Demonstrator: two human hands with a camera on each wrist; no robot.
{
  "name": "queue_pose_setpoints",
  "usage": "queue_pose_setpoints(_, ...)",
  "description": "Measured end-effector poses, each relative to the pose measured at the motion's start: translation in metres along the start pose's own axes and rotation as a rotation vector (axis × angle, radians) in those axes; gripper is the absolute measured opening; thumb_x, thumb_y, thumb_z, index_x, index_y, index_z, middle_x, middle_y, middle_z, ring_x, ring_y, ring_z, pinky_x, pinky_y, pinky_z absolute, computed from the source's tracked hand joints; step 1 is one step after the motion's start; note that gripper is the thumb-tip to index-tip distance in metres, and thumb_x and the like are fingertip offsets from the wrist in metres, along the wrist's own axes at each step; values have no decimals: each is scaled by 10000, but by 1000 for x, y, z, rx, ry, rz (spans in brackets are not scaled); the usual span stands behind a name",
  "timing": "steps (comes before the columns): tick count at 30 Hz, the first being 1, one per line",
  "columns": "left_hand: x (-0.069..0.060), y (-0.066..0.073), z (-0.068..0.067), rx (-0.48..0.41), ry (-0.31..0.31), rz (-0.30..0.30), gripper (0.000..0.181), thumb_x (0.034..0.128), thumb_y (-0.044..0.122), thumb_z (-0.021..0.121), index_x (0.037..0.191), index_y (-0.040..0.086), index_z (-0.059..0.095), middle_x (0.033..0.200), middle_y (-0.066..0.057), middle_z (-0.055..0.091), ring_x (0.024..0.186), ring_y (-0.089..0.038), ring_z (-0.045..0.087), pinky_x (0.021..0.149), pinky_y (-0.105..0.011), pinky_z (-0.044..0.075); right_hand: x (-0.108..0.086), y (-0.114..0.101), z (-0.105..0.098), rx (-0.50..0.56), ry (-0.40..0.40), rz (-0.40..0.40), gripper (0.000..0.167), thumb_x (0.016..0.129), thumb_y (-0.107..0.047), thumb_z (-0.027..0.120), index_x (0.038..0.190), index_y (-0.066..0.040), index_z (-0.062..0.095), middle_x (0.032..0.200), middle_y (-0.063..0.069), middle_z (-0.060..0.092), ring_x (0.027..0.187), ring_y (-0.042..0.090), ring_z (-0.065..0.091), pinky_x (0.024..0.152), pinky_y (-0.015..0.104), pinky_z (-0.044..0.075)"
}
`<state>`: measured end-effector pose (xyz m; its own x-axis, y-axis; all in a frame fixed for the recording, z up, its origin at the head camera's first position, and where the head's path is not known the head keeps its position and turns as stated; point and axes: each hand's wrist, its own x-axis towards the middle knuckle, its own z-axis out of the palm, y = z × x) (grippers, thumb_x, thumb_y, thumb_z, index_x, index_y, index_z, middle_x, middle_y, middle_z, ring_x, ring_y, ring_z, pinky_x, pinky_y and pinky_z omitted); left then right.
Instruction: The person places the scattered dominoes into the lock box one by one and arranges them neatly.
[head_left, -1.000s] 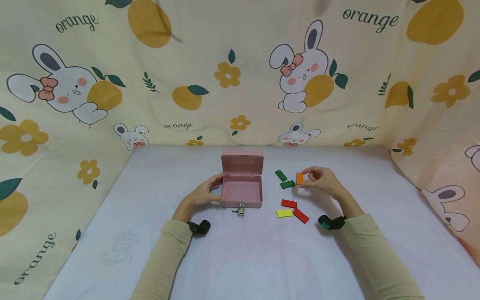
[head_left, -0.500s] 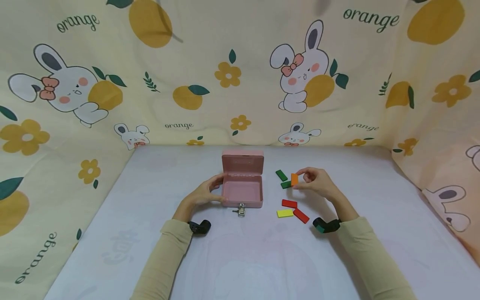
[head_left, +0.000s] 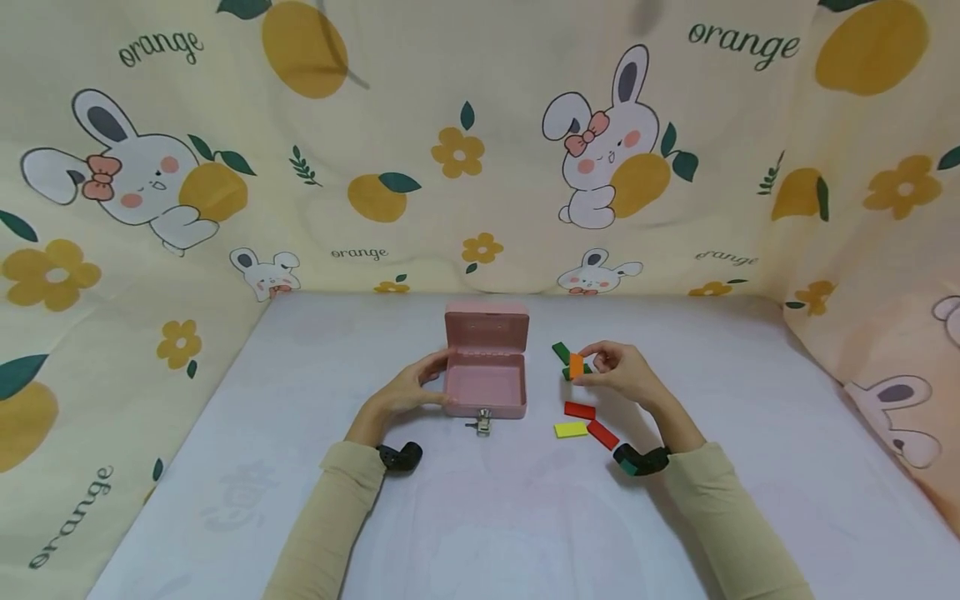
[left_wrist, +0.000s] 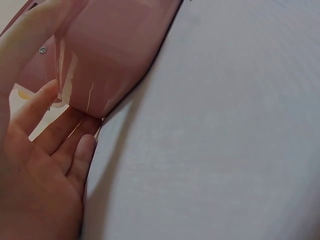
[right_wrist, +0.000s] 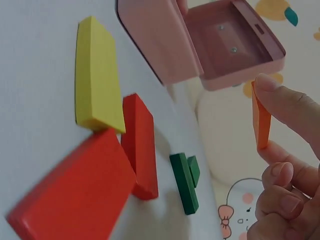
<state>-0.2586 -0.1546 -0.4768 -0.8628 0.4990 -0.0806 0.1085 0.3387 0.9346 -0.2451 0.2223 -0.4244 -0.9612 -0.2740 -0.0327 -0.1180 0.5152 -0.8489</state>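
Note:
A pink metal cash box [head_left: 486, 384] stands on the table with its lid [head_left: 487, 332] raised and its inside bare. My left hand [head_left: 403, 388] holds the box by its left side, thumb at the front corner and fingers toward the back. In the left wrist view the fingers [left_wrist: 65, 135] reach round the box wall. My right hand [head_left: 624, 370] pinches an orange block [head_left: 576, 367] between thumb and fingertip, held upright off the table. Behind it lie two green blocks [right_wrist: 184, 184], one partly hidden in the head view.
Closer to me lie two red blocks [head_left: 580, 410] and a yellow block [head_left: 571, 429] on the white table [head_left: 465, 517]. A small padlock with a key [head_left: 483, 423] hangs at the box's front. A printed cloth [head_left: 510, 167] rises behind the table.
My right hand has carried the orange block leftward, toward the box and over the nearer green block. The left hand and the box have stayed in place.

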Motion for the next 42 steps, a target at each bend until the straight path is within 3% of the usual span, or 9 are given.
queue_pose_setpoints(18, -1, 3, 1, -18, 4, 3, 751, 872, 135, 705, 1507, 110, 304, 1619, -106, 236, 1504, -328, 223, 1252, -495, 205, 3, -9, 20, 25, -42, -23, 444, 779, -133, 796, 1135, 52, 605, 669, -17, 392, 642, 85, 413, 521, 188, 324)
queue_pose_setpoints(26, -2, 4, 1, -17, 10, -38, 751, 872, 182, 711, 1507, 148, 311, 1621, -91, 237, 1492, -361, 239, 1247, -510, 209, 5, -14, 28, 36, -56, -19, 470, 774, -120, 798, 1163, 54, 599, 669, -15, 398, 636, 97, 419, 533, 186, 350)
queue_pose_setpoints(33, -3, 5, 0, -12, -3, 15, 758, 875, 130, 700, 1510, 91, 289, 1624, -115, 215, 1507, -338, 205, 1251, -502, 199, 9, -18, 36, 32, -55, -34, 465, 761, -123, 808, 1156, 33, 617, 670, -13, 400, 636, 88, 420, 606, 179, 386)
queue_pose_setpoints(42, -3, 4, -1, -22, -20, 34, 785, 856, 92, 711, 1512, 77, 279, 1626, -121, 205, 1509, -344, 193, 1251, -514, 190, 13, -23, 43, -4, -54, -44, 454, 774, -186, 807, 1151, -7, 630, 678, -15, 395, 656, 130, 411, 679, 252, 380)
